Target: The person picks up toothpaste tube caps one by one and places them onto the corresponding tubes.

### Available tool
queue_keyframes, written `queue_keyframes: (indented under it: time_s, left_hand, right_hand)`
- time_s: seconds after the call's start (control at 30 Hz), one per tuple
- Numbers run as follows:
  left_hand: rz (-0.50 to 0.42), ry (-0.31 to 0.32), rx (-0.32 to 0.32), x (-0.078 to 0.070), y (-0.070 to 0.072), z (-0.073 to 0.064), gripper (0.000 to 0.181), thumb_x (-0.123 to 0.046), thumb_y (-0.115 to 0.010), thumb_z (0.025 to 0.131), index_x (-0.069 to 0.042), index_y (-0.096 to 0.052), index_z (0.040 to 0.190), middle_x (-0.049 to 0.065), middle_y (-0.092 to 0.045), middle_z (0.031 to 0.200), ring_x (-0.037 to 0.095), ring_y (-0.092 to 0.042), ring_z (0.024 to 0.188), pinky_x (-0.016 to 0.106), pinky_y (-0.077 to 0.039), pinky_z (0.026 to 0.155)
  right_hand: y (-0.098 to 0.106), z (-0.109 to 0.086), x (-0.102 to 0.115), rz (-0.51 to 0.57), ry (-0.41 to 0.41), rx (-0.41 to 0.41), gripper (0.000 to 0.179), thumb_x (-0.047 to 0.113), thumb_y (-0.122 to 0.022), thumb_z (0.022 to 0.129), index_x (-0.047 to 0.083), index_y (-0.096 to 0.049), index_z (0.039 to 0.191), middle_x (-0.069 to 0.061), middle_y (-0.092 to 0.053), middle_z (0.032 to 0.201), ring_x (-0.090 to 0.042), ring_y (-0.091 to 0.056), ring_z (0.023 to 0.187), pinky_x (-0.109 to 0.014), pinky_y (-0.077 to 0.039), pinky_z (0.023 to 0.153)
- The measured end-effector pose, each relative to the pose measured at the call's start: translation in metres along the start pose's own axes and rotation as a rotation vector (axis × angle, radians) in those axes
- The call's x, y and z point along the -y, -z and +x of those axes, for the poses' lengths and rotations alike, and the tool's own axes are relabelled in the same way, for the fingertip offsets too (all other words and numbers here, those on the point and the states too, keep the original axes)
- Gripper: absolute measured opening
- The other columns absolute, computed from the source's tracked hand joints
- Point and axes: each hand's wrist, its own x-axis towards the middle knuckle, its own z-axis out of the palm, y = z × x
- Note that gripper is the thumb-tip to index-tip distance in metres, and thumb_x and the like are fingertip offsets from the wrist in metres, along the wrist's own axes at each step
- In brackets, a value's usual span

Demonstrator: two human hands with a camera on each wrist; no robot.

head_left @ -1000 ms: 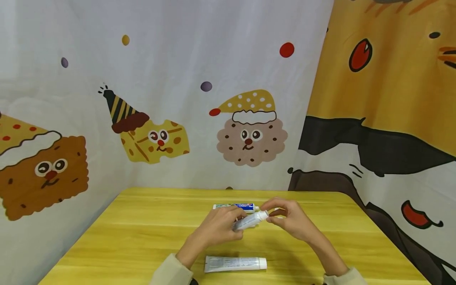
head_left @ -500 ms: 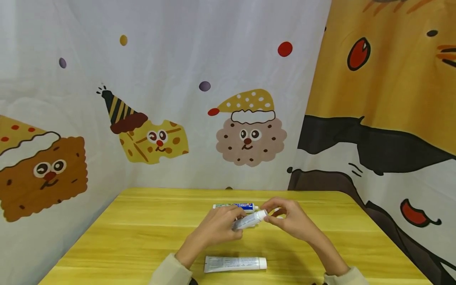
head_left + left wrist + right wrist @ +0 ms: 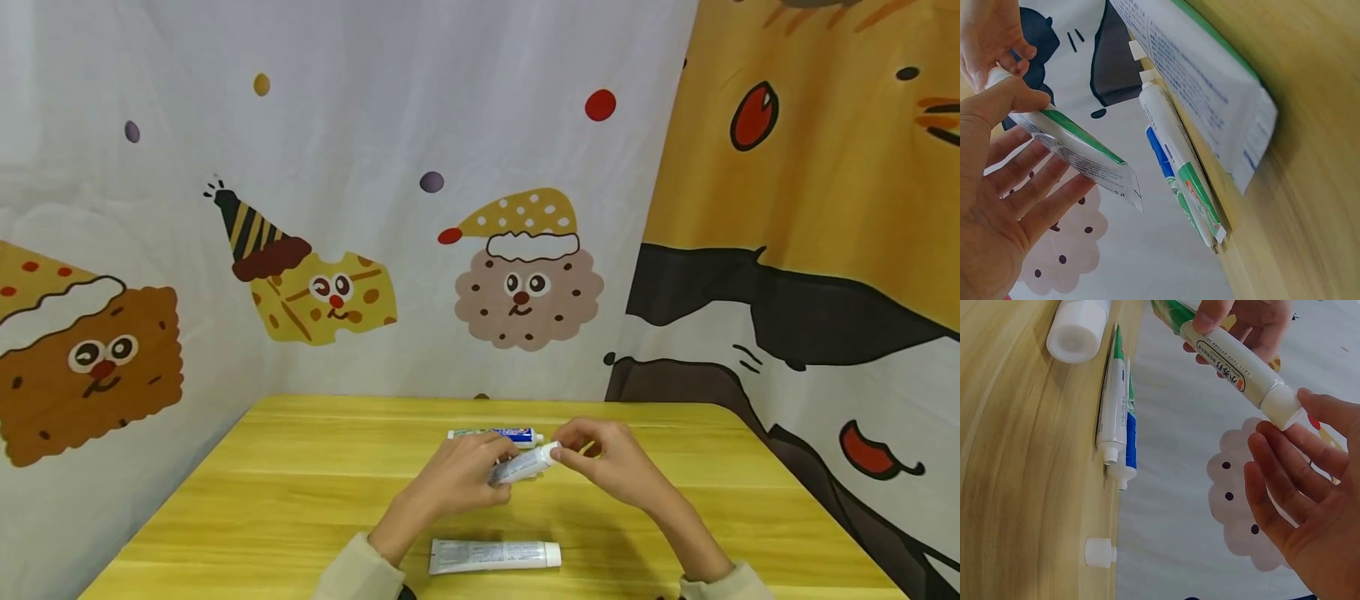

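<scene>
My left hand (image 3: 465,477) grips a white and green toothpaste tube (image 3: 1225,362) around its body, thumb on one side and fingers on the other. The tube tilts, its white cap (image 3: 1280,406) pointing up and to the right. My right hand (image 3: 613,467) pinches that cap between thumb and index finger, as the right wrist view shows, with the other fingers loosely bent beside it. Nearer to me, another capped toothpaste tube (image 3: 491,556) lies flat on the table.
Behind my hands lie a blue and white toothpaste tube (image 3: 517,436) and a white and green one (image 3: 1113,415), both with bare nozzles. A loose white cap (image 3: 1099,552) stands on the wooden table (image 3: 300,483). A printed curtain (image 3: 375,150) hangs behind the table.
The right thumb and fingers have shifted around the cap, the thumb now lying over its side. The left hand and the tube stay nearly in place.
</scene>
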Motion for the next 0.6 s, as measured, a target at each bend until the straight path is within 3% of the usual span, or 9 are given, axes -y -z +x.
queue_keyframes:
  time_s: [0.4,0.6]
  left_hand:
    - [0.014,-0.016,-0.007,-0.0024,0.0018,-0.0007,0.035,-0.027,-0.078,0.084,-0.023,-0.072,0.118,-0.01,-0.073,0.111,0.0,-0.052,0.075,0.017,-0.043,0.064]
    - [0.029,-0.025,-0.013,-0.004,0.0026,-0.0004,0.034,-0.027,-0.078,0.083,-0.024,-0.072,0.116,-0.01,-0.073,0.109,0.0,-0.051,0.073,0.015,-0.042,0.062]
  right_hand:
    - [-0.0014,-0.0002,-0.0041,-0.055,-0.005,-0.021,0.016,0.035,-0.066,0.101,0.022,-0.074,0.094,0.01,-0.068,0.079,-0.006,-0.063,0.068,-0.027,-0.055,0.061]
    - [-0.0024,0.0007,-0.002,-0.136,-0.003,-0.049,0.029,0.039,-0.063,0.102,0.025,-0.068,0.078,0.014,-0.062,0.069,-0.005,-0.059,0.064,-0.025,-0.051,0.059]
